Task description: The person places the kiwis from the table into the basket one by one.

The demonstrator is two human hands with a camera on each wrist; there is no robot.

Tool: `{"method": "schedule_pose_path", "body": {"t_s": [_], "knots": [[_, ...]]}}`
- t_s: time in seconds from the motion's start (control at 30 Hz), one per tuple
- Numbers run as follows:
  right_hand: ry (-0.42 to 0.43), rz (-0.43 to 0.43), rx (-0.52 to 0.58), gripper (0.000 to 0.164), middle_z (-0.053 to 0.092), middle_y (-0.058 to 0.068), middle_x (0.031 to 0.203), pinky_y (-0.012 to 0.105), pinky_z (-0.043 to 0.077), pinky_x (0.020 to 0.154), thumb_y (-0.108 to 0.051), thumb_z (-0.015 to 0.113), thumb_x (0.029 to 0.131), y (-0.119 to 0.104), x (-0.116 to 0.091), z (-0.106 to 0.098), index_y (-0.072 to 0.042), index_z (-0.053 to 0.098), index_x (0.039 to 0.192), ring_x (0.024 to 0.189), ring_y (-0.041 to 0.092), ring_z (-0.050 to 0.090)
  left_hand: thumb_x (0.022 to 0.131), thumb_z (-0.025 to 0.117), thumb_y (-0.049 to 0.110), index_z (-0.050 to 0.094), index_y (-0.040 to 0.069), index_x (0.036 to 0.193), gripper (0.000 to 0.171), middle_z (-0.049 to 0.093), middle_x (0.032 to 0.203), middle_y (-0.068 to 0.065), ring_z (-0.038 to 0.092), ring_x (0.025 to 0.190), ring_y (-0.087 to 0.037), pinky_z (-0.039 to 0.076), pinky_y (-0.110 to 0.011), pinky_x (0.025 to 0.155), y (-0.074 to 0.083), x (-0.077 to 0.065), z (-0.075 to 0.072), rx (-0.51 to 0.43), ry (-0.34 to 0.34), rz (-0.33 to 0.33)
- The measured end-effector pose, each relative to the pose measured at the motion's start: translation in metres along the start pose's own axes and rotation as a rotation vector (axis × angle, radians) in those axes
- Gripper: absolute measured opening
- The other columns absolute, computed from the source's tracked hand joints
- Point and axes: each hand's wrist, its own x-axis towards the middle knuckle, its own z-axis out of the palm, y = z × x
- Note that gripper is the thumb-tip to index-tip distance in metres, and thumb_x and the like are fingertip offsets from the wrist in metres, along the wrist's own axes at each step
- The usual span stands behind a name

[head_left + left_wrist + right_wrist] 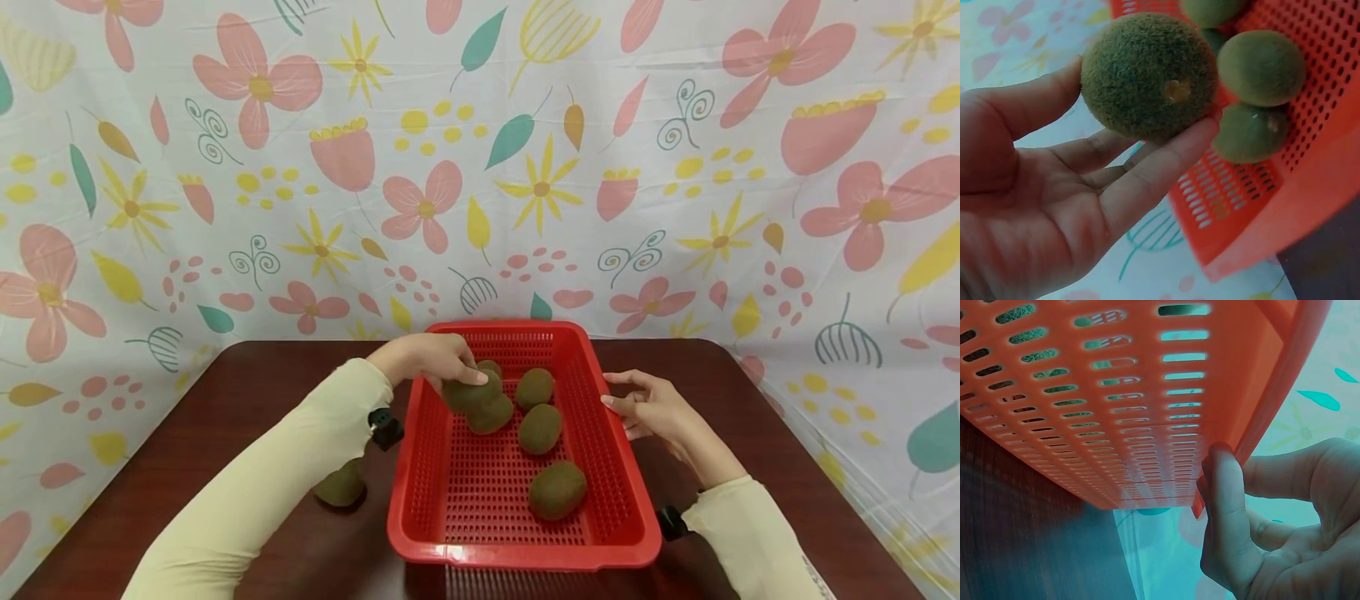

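Over the back left of a red plastic basket (pixel 525 557), my left hand (pixel 435 358) holds a brown fuzzy kiwi (pixel 471 393) between thumb and fingers. The left wrist view shows that kiwi (pixel 1147 75) closely, a pale spot on its skin. Several more lie on the slotted basket floor: a kiwi (pixel 491 415) just beneath the held one, a kiwi (pixel 540 429) in the middle, a kiwi (pixel 535 388) behind it and a kiwi (pixel 557 491) at the front right. With thumb and fingertips, my right hand (pixel 660 417) pinches the basket's right rim (pixel 1260 400).
A single kiwi (pixel 341 485) sits on the dark wooden table (pixel 300 550) left of the basket, partly covered by my left sleeve. Behind the table hangs a floral cloth (pixel 420 208), close to the basket's far side.
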Motion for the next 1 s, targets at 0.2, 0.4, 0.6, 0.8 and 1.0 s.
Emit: {"method": "schedule_pose_path", "body": {"t_s": [0.2, 0.4, 0.6, 0.8, 1.0], "knots": [[0.001, -0.001, 0.0, 0.06, 0.059, 0.007, 0.072, 0.033, 0.057, 0.058, -0.018, 0.064, 0.094, 0.0, 0.0, 0.0, 0.003, 0.036, 0.144, 0.06, 0.016, 0.063, 0.095, 0.062, 0.026, 0.06, 0.003, 0.079, 0.027, 0.048, 0.078, 0.0, 0.051, 0.069, -0.011, 0.056, -0.032, 0.07, 0.009, 0.019, 0.023, 0.18, -0.007, -0.061], [-0.004, 0.0, 0.004, 0.061, 0.06, 0.007, 0.073, 0.034, 0.057, 0.059, -0.018, 0.064, 0.094, 0.001, 0.0, 0.0, 0.003, 0.036, 0.144, 0.06, 0.016, 0.063, 0.096, 0.06, 0.024, 0.054, -0.002, 0.12, 0.037, 0.048, 0.097, -0.007, 0.043, 0.064, -0.014, 0.056, -0.037, 0.072, 0.014, 0.031, 0.044, 0.247, -0.039, -0.099], [-0.009, -0.002, 0.007, 0.06, 0.06, 0.008, 0.073, 0.034, 0.057, 0.059, -0.018, 0.063, 0.094, 0.001, 0.0, 0.0, 0.002, 0.036, 0.144, 0.061, 0.016, 0.062, 0.094, 0.063, 0.028, 0.04, 0.005, 0.144, 0.059, 0.053, 0.125, -0.009, 0.045, 0.056, -0.016, 0.056, -0.036, 0.071, 0.014, 0.039, 0.062, 0.358, -0.032, -0.143], [-0.011, -0.003, 0.007, 0.06, 0.06, 0.008, 0.074, 0.035, 0.057, 0.06, -0.018, 0.063, 0.094, 0.001, 0.001, -0.001, 0.002, 0.036, 0.144, 0.061, 0.016, 0.063, 0.094, 0.063, 0.028, 0.057, 0.006, 0.125, 0.038, 0.059, 0.105, -0.006, 0.057, 0.065, -0.02, 0.056, -0.038, 0.068, 0.015, 0.044, 0.074, 0.445, -0.04, -0.138], [-0.009, -0.005, 0.009, 0.061, 0.06, 0.008, 0.074, 0.035, 0.057, 0.06, -0.019, 0.064, 0.094, 0.003, 0.001, -0.001, 0.003, 0.036, 0.144, 0.061, 0.016, 0.063, 0.095, 0.063, 0.026, 0.057, 0.006, 0.122, 0.035, 0.055, 0.09, -0.004, 0.041, 0.049, -0.016, 0.038, -0.03, 0.048, 0.017, 0.047, 0.08, 0.475, -0.056, -0.155]]}}
